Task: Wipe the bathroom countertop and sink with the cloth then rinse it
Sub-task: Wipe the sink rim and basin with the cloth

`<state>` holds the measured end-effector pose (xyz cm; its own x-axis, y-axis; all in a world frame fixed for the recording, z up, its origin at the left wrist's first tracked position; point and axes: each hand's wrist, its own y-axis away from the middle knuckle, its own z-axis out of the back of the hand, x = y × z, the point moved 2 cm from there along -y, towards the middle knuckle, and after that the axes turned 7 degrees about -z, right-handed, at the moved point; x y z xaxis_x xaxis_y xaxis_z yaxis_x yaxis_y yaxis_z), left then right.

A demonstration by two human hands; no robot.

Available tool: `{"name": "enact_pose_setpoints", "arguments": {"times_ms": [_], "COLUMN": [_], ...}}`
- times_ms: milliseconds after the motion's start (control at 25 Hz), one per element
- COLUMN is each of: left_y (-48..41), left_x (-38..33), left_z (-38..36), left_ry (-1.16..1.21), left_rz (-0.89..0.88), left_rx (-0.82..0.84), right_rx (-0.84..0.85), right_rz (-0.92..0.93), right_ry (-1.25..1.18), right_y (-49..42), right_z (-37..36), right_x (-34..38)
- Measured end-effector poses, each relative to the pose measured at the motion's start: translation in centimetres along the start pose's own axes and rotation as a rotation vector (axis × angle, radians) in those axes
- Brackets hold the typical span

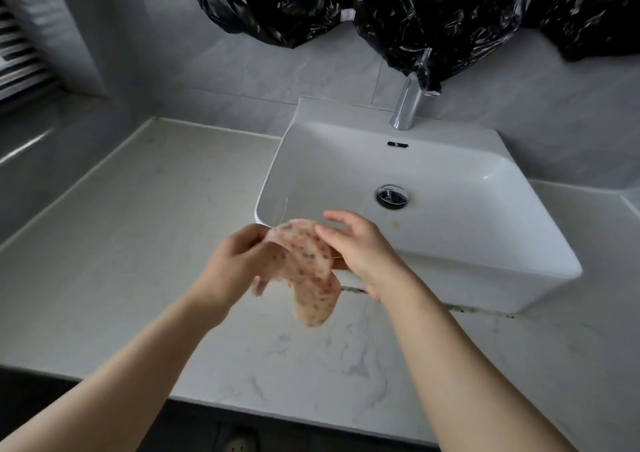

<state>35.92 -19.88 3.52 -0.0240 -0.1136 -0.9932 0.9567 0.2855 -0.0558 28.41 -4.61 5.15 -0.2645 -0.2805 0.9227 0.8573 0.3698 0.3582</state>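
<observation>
A pale pink cloth (308, 271) with red speckles hangs between both hands, above the countertop (121, 243) just in front of the sink's near left corner. My left hand (235, 264) grips its left edge. My right hand (356, 247) pinches its right edge with the thumb side while the other fingers are spread. The lower end of the cloth dangles free. The white rectangular sink (433, 216) sits on the counter, with a chrome drain (392, 196) and a small brownish stain near it. A chrome tap (407, 105) stands at the back.
Black plastic sheeting (398, 11) hangs on the wall above the tap and drapes onto its top. A grey tiled wall and window ledge (45, 153) border the counter on the left. Dark grime lines the sink base (478, 309) at the front.
</observation>
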Motion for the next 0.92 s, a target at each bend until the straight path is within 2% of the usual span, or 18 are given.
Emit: {"name": "enact_pose_setpoints", "arguments": {"times_ms": [120, 200, 240, 320, 400, 440, 520, 640, 720, 840, 880, 920], "left_y": [1.3, 2.0, 2.2, 2.2, 1.7, 1.1, -0.5, -2.8, -3.6, -4.5, -4.1, -3.8], "left_x": [-0.2, 0.7, 1.1, 1.8, 2.3, 2.6, 3.6, 5.0, 5.6, 6.0, 5.6, 5.0], "left_z": [2.7, 3.9, 3.8, 1.9, -1.6, -3.3, -5.9, -7.2, -7.2, -9.9, -11.3, -12.5], "left_ry": [0.232, 0.291, 0.311, 0.381, 0.599, 0.733, 0.805, 0.610, 0.610, 0.562, 0.634, 0.660], "left_rz": [0.095, 0.153, 0.184, 0.203, 0.266, 0.307, 0.369, 0.405, 0.414, 0.488, 0.542, 0.576], "left_rx": [-0.301, -0.569, -0.621, -0.540, -0.430, -0.435, -0.572, -0.853, -0.964, -1.046, -1.029, -0.926], "right_rx": [-0.277, -0.302, -0.264, -0.206, -0.222, -0.223, -0.219, -0.211, -0.215, -0.247, -0.261, -0.263], "right_rz": [0.152, 0.206, 0.201, 0.163, 0.160, 0.164, 0.177, 0.198, 0.211, 0.241, 0.239, 0.228], "right_ry": [0.433, 0.643, 0.735, 0.867, 0.876, 0.863, 0.856, 0.866, 0.894, 0.963, 0.978, 0.975], "right_y": [-1.6, -2.5, -2.9, -3.7, -4.3, -4.5, -4.4, -4.1, -3.7, -3.6, -3.5, -3.5], "right_z": [1.6, 1.6, 1.3, 1.0, 1.3, 1.4, 1.5, 1.4, 1.4, 1.1, 1.0, 1.1], "right_x": [0.6, 0.9, 0.8, 0.0, -0.5, -0.5, -0.5, -0.4, -0.5, -0.5, -0.4, -0.4]}}
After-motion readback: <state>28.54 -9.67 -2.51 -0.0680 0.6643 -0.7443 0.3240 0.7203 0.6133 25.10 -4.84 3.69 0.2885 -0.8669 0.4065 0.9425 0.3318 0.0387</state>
